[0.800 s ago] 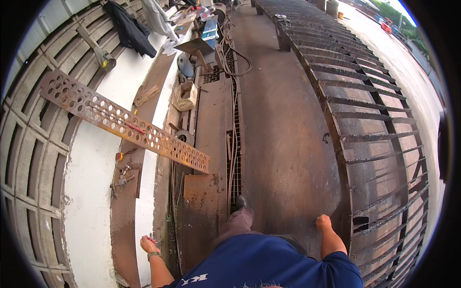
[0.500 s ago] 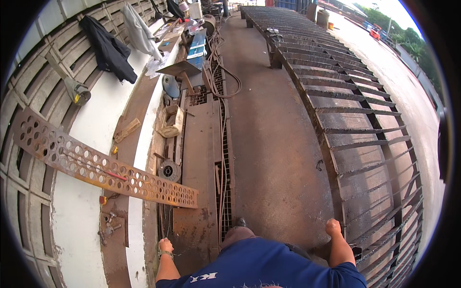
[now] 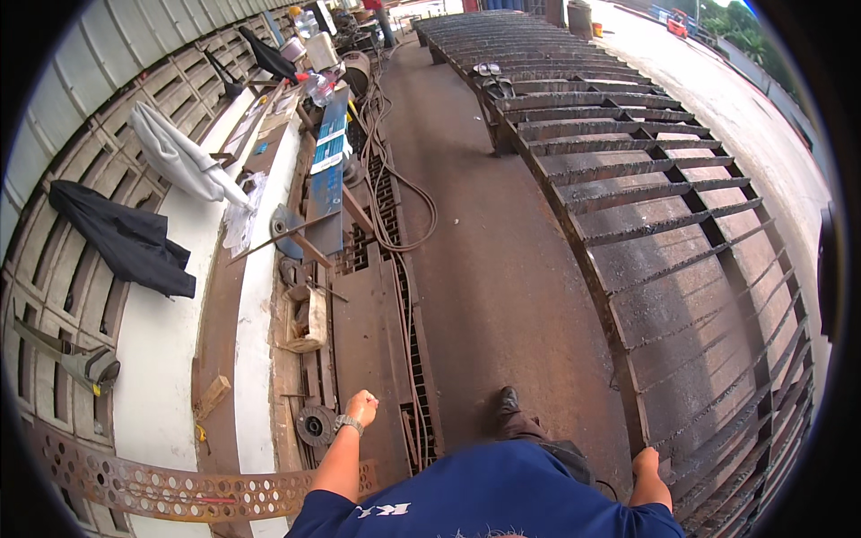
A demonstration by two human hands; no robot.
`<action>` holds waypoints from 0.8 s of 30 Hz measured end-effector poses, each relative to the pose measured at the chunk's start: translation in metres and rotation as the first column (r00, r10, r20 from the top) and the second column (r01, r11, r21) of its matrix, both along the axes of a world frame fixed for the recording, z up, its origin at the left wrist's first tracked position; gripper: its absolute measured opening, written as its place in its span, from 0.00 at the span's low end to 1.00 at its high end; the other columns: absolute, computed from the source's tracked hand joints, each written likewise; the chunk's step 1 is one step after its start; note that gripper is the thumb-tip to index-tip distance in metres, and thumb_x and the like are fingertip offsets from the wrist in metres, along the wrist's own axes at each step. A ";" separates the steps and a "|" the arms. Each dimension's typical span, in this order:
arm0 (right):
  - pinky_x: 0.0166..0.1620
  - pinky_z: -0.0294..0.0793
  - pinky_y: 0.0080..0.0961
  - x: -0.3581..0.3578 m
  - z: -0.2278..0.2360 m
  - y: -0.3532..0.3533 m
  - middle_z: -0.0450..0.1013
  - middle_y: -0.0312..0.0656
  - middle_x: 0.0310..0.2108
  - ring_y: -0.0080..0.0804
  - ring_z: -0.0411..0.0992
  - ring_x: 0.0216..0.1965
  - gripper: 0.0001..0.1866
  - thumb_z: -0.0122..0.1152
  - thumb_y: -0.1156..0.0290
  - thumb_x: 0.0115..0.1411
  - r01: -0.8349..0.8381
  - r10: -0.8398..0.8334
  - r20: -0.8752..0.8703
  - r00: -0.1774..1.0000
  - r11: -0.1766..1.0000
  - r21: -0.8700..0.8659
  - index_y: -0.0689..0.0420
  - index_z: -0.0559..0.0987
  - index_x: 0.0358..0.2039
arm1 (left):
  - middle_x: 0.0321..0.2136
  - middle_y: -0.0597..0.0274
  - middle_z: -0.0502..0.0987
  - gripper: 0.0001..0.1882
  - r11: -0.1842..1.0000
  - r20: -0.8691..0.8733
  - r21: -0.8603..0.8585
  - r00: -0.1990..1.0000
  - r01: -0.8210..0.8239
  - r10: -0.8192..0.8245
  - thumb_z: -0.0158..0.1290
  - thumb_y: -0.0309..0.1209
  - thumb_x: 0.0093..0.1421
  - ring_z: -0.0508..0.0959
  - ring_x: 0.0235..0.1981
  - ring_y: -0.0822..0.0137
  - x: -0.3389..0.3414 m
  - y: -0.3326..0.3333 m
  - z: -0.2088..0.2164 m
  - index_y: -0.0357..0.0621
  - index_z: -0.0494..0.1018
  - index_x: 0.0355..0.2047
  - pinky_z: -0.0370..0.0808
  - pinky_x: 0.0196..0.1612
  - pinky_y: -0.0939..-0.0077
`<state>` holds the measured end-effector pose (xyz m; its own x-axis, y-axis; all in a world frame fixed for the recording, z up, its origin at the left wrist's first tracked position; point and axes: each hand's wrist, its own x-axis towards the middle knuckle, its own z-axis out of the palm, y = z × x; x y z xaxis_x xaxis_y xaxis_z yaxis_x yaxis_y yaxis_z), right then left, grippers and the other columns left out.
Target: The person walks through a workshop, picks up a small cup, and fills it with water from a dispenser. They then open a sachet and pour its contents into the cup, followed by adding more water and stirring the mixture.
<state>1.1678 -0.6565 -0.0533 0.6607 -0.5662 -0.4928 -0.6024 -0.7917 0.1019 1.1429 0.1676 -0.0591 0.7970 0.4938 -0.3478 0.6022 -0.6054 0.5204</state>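
Observation:
My left hand, with a watch at its wrist, is out in front of me with the fingers curled in. Nothing shows in it. Below it lie the rusty steel plates of the workbench, and a grey reel is just left of the wrist. Low at my right side, my right hand has its fingers closed, also with nothing visible in them. It is beside the edge of the long slatted metal rack; whether it touches the rack I cannot tell.
A brown floor strip runs ahead between bench and rack, with my shoe on it. Hoses loop over the bench's right edge. A perforated rusty strip crosses at the lower left. Jackets hang on the left wall.
I have moved forward along the floor strip; the perforated strip and reel now sit lower in view. My left hand has swung forward and up, and one shoe has come into view.

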 end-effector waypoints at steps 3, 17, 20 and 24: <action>0.66 0.68 0.58 0.184 0.023 0.080 0.80 0.48 0.57 0.51 0.76 0.61 0.21 0.64 0.67 0.63 -0.087 0.099 -0.086 0.991 0.987 0.134 0.51 0.83 0.57 | 0.37 0.55 0.87 0.09 0.996 -0.192 -0.056 0.980 -0.069 0.057 0.56 0.33 0.67 0.87 0.42 0.54 0.024 0.008 -0.015 0.45 0.84 0.39 0.80 0.49 0.62; 0.72 0.62 0.51 0.889 0.055 0.392 0.70 0.52 0.67 0.52 0.63 0.71 0.39 0.72 0.57 0.57 -0.514 0.469 0.271 0.841 0.849 0.125 0.55 0.72 0.68 | 0.55 0.46 0.81 0.29 0.919 -0.684 -0.233 0.619 0.317 -0.387 0.47 0.52 0.71 0.80 0.57 0.46 0.377 0.178 -0.100 0.41 0.81 0.55 0.75 0.61 0.55; 0.71 0.65 0.50 0.964 0.067 0.386 0.71 0.51 0.66 0.51 0.66 0.70 0.37 0.72 0.57 0.58 -0.446 0.414 0.214 0.885 0.886 0.127 0.54 0.74 0.67 | 0.52 0.49 0.84 0.24 0.955 -0.472 -0.158 0.869 -0.252 0.151 0.59 0.48 0.65 0.82 0.56 0.50 0.581 0.221 -0.062 0.43 0.83 0.52 0.76 0.60 0.59; 0.64 0.74 0.44 1.067 0.051 0.388 0.77 0.55 0.59 0.52 0.75 0.61 0.32 0.74 0.59 0.57 -0.345 0.312 0.223 0.924 0.929 0.131 0.55 0.79 0.62 | 0.50 0.46 0.84 0.22 0.950 -0.016 -0.231 0.977 -0.211 0.213 0.61 0.38 0.68 0.84 0.53 0.56 0.845 0.331 0.017 0.36 0.78 0.56 0.78 0.57 0.64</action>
